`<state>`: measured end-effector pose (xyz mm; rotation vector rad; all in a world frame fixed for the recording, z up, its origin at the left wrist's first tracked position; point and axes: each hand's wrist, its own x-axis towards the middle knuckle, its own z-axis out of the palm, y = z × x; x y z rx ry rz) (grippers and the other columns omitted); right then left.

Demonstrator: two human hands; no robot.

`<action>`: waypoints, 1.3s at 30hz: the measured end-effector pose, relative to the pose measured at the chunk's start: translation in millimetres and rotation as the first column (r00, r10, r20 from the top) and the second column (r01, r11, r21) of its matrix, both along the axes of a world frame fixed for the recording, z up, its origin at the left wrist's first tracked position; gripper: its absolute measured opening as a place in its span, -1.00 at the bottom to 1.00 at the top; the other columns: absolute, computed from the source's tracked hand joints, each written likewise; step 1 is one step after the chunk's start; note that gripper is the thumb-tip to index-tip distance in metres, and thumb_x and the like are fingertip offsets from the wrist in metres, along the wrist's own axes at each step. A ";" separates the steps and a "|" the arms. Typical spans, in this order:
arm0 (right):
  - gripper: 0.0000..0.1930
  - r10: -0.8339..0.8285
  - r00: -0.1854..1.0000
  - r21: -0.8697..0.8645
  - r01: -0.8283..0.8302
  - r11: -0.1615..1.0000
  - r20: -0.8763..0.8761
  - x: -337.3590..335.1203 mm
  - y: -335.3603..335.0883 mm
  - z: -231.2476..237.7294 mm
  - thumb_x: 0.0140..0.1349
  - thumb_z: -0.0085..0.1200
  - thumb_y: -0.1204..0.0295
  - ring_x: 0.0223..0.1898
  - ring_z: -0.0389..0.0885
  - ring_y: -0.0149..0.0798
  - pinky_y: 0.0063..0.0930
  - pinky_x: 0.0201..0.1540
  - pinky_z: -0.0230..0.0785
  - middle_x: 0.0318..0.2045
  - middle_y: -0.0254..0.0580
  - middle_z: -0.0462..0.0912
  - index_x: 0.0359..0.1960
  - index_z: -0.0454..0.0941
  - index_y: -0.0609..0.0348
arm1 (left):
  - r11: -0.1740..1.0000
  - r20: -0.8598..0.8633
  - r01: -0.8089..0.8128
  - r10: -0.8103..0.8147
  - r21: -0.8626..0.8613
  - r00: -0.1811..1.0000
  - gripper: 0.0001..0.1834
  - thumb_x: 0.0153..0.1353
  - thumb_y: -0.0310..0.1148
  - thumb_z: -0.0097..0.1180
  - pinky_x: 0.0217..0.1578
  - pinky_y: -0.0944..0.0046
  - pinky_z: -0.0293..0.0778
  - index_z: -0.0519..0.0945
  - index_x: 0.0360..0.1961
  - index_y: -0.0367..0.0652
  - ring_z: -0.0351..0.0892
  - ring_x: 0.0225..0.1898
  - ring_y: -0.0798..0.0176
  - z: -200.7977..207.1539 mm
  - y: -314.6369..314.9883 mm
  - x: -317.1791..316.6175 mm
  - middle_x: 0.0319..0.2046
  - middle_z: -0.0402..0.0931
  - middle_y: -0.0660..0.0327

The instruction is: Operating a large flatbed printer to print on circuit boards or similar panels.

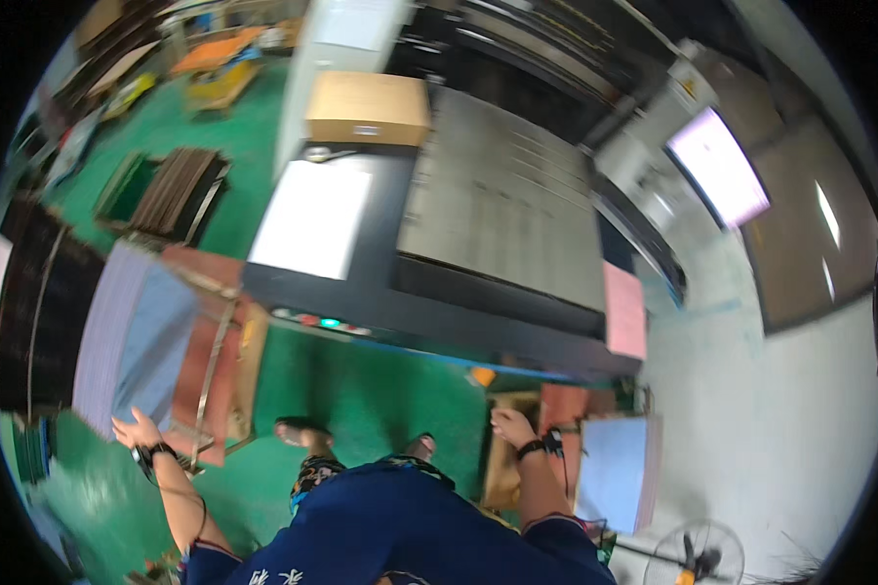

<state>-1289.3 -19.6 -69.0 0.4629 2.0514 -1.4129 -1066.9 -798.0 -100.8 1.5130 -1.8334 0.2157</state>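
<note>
My left hand is at the near corner of a tall stack of blue-grey sheets on the left, its fingers spread and touching or just beside the stack's edge. That stack rests on a reddish-brown board. My right hand hovers above or beside a wooden pallet on the right, with nothing visible in it; blur hides how its fingers lie. Close to the right forearm stands a second stack of light blue sheets. Both wrists carry dark straps.
Ahead stands a large black machine with a grey slatted bed, bearing a white sheet, a cardboard box and pink sheets. A lit screen is at right. A fan stands at lower right, dark stacked boards far left.
</note>
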 end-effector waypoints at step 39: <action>-0.78 -0.353 0.792 0.841 0.540 0.024 -0.498 180.7 423.5 51.6 0.06 0.09 0.19 -0.08 0.37 -0.01 -0.01 -0.10 0.24 -0.23 -0.09 0.45 -0.34 0.56 -0.01 | -0.175 -0.046 0.274 -0.906 0.946 -0.421 -0.59 0.07 -0.19 -0.01 -0.12 0.12 0.38 0.53 -0.12 -0.24 0.50 -0.12 -0.03 -52.0 403.7 -179.4 -0.20 0.53 -0.07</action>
